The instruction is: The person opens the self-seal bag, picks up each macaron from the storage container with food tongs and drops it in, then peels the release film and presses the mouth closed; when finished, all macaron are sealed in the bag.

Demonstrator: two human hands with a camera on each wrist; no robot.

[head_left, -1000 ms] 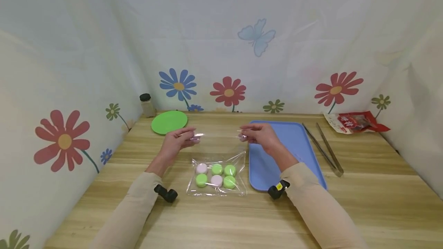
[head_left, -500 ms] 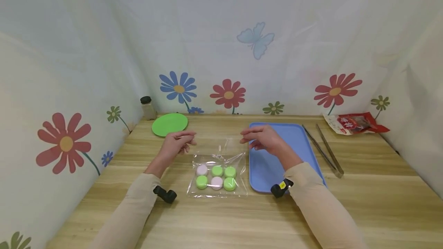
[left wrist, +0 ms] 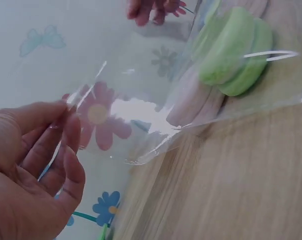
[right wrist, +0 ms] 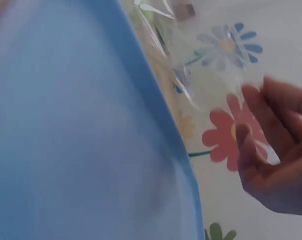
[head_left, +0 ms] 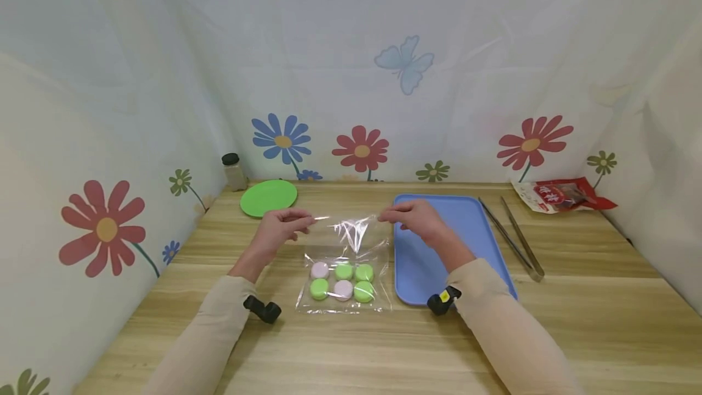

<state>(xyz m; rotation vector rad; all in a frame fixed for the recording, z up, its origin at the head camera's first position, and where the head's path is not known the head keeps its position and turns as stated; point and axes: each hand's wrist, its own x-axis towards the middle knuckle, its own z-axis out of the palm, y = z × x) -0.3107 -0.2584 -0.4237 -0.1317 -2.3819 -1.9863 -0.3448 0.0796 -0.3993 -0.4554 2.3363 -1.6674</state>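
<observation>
A clear plastic bag lies on the wooden table in front of me, with several green and pale pink macarons in two rows inside it. Its upper part is lifted toward the back and catches the light. My left hand pinches the upper left corner between thumb and fingers. In the left wrist view, the film stretches away from those fingertips. My right hand, over the tray's left edge, pinches the upper right corner. The right wrist view shows its fingertips at the film's edge.
Right of the bag lies a blue tray, and beyond it metal tongs. A red and white snack packet is at the back right. A green plate and a black-capped jar stand at the back left.
Both hands held the bag's top one second ago, then loosened and came away from it. Now they pinch its upper corners again, and the upper film is raised between them.
</observation>
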